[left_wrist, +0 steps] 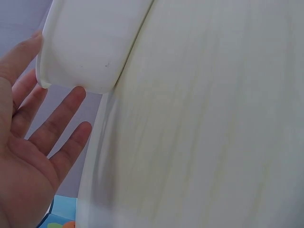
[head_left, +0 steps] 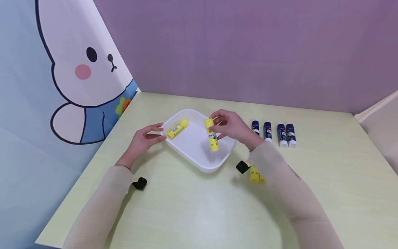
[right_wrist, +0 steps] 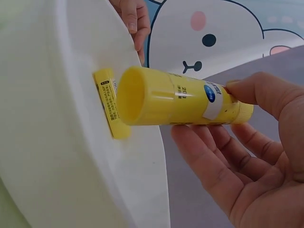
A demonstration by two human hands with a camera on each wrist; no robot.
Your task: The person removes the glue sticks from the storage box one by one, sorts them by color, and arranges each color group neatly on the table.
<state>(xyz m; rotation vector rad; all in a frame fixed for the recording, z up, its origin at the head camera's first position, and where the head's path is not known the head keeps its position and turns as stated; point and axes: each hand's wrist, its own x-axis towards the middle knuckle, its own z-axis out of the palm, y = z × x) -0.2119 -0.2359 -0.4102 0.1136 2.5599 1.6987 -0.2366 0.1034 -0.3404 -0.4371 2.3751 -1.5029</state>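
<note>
My right hand [head_left: 228, 124] pinches a yellow glue stick [head_left: 212, 135] between thumb and fingers above the white tray [head_left: 199, 166]. In the right wrist view that glue stick [right_wrist: 175, 99] lies almost level, its wide round end away from the palm. Another yellow glue stick [head_left: 178, 129] rests inside the tray by its left wall. At the tray's left corner my left hand [head_left: 145, 138] touches the rim, thumb and fingers spread. The left wrist view shows those fingers [left_wrist: 59, 118] mostly straight against the tray's outer side [left_wrist: 95, 47].
Several dark blue glue sticks with white ends [head_left: 282, 135] stand in a row right of the tray. More yellow glue sticks [head_left: 254, 174] lie partly hidden by my right sleeve. A purple wall [head_left: 242, 52] backs the pale table [head_left: 186, 211]; a rabbit-print cloth [head_left: 71, 69] hangs at left.
</note>
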